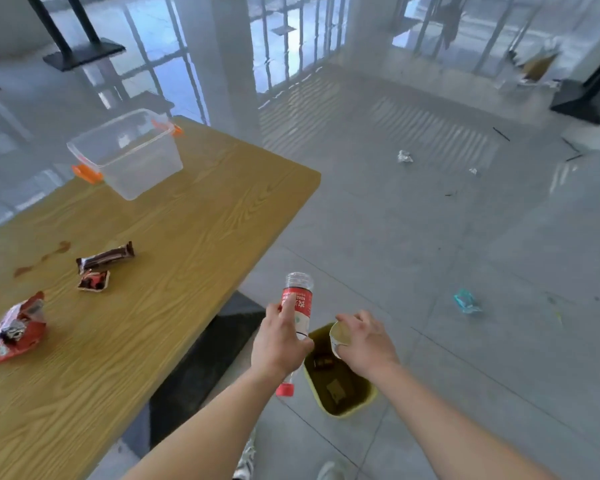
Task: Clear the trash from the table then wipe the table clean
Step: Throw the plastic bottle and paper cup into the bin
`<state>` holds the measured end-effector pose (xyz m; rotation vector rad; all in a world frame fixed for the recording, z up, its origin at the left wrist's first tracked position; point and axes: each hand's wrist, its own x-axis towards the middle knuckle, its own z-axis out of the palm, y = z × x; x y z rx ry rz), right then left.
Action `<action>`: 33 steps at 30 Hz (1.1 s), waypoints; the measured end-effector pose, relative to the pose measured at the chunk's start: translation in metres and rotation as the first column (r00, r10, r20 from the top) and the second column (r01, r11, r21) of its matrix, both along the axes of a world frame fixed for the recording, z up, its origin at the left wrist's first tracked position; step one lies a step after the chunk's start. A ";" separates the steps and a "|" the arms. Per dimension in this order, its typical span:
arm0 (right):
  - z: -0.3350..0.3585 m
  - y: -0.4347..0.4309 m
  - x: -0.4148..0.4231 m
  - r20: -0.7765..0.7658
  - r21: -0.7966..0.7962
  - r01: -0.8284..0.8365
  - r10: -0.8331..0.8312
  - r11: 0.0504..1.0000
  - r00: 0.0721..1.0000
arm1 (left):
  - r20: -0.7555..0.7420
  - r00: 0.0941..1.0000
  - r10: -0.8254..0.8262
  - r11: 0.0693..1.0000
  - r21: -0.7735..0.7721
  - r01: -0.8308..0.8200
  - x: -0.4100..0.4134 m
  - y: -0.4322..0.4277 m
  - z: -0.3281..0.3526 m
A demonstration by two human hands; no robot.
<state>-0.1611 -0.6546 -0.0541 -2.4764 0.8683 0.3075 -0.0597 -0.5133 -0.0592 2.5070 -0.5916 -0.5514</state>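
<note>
Bottle (303, 299) cap-down in curled left fingers (289, 308), paper cup (340, 336) pinched by right fingers (347, 318), both above bin (343, 413), likely for dropping in.

Wrappers (104, 259) lie on the table (187, 254), container (129, 154) behind them; bin (327, 411) on the floor (430, 237) to its right.

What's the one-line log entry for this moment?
left hand: holds bottle | right hand: holds paper cup | bin: below hands | wrappers: on table
</note>
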 end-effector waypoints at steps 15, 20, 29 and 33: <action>-0.211 -0.018 -0.044 -0.186 0.169 0.349 -0.318 0.922 0.930 | -0.389 0.919 -0.060 0.969 0.200 0.148 -0.005 -0.060 -0.222; -0.294 -0.023 -0.043 -0.223 0.171 0.334 -0.294 0.927 0.929 | -0.389 0.920 -0.044 0.952 0.263 0.156 0.000 -0.084 -0.300; -0.411 -0.030 -0.041 -0.212 0.070 0.276 -0.256 0.959 0.943 | -0.344 0.930 -0.131 0.873 0.405 0.272 0.000 -0.121 -0.413; -0.444 -0.029 -0.043 -0.216 0.084 0.276 -0.253 0.958 0.943 | -0.346 0.924 -0.164 0.857 0.414 0.307 -0.004 -0.133 -0.446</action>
